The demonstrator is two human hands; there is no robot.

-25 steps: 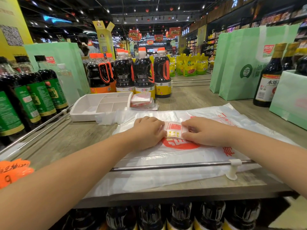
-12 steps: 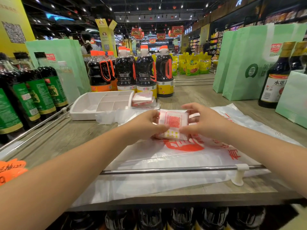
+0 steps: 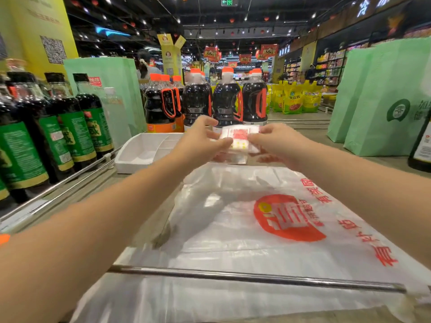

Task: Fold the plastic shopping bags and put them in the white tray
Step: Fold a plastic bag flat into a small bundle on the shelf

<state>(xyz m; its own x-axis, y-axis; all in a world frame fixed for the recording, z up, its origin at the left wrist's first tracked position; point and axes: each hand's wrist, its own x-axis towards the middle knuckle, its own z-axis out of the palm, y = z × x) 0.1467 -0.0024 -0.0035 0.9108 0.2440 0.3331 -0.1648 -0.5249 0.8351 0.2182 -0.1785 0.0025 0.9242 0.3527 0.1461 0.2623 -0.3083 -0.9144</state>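
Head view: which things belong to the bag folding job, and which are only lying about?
Job: folded bag, pinched by left hand and right hand; tray; flat bag.
Lying about: bottles; green bags; rail.

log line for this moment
folded bag: held up, not yet in white tray | left hand: pinches it | right hand: pinches it

黄豆酱 on yellow pouches (image 3: 296, 99), 零 on green bag (image 3: 377, 89), perhaps 有 on plastic shopping bag (image 3: 256, 252)
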